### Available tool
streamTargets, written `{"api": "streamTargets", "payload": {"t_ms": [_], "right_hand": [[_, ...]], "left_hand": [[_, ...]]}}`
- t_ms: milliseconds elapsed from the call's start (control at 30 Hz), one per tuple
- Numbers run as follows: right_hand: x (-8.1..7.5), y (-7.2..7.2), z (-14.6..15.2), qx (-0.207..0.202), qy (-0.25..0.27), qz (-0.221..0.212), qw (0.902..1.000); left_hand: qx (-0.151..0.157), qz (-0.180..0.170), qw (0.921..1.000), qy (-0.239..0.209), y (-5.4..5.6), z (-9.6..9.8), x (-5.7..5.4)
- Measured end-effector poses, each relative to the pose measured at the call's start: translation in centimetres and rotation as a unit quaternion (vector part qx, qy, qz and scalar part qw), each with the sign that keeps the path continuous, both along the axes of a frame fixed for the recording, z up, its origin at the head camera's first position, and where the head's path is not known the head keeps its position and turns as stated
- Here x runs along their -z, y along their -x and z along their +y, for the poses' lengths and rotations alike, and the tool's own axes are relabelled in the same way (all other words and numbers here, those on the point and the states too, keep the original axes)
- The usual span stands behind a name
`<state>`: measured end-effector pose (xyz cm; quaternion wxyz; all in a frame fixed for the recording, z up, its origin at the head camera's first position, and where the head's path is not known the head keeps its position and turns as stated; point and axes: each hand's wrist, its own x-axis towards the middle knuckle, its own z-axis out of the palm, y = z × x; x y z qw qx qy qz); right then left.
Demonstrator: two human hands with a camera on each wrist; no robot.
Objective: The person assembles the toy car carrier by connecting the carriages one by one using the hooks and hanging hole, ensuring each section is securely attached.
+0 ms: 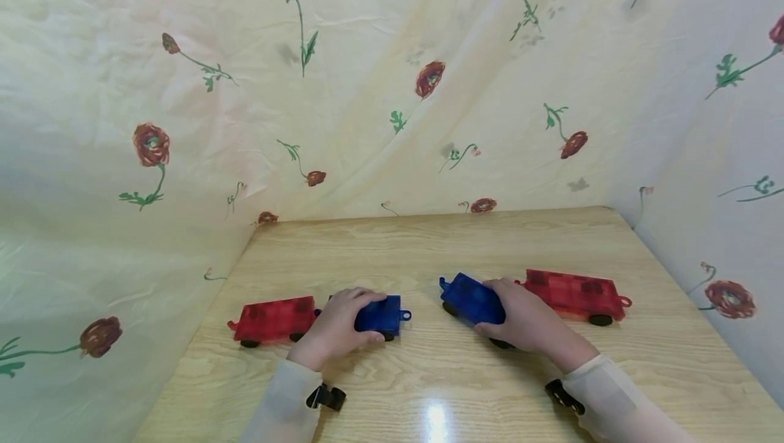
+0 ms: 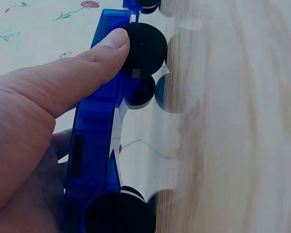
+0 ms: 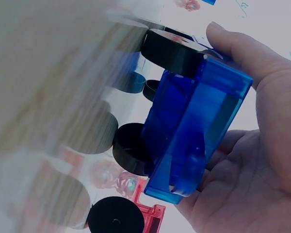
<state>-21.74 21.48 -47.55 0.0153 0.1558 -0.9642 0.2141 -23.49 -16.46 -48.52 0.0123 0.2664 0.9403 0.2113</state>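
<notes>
My left hand (image 1: 333, 329) grips a translucent blue toy wagon (image 1: 384, 315), thumb along its near side and fingers over the far one. In the left wrist view, the thumb presses beside a black wheel (image 2: 146, 48). A ring coupling (image 1: 405, 316) sticks out from that wagon's right end. My right hand (image 1: 533, 319) holds another blue wagon (image 1: 467, 295), set at a slant, with a hook at its left end. Its black wheels (image 3: 131, 148) show in the right wrist view. The gap between the two blue wagons is open table.
A red wagon (image 1: 275, 319) stands left of my left hand; the hand hides where it meets the blue one. Another red wagon (image 1: 576, 293) stands behind and right of my right hand. The wooden table (image 1: 416, 245) ends at a flowered cloth (image 1: 367, 89) at back and sides.
</notes>
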Motion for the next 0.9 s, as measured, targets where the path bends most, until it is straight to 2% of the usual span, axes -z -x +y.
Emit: {"api": "streamTargets", "payload": {"t_ms": [567,900], "right_hand": [[-0.17,-0.2,-0.06,-0.025,0.002,0.019,0.9995],[-0.33,-0.41,-0.55,-0.033,0.009,-0.01,0.9994]], "left_hand": [[0.017,-0.006,0.9997,-0.019,0.07,-0.36,0.2],[0.011,-0.024,0.9988,-0.041,-0.16,-0.52,0.05]]}}
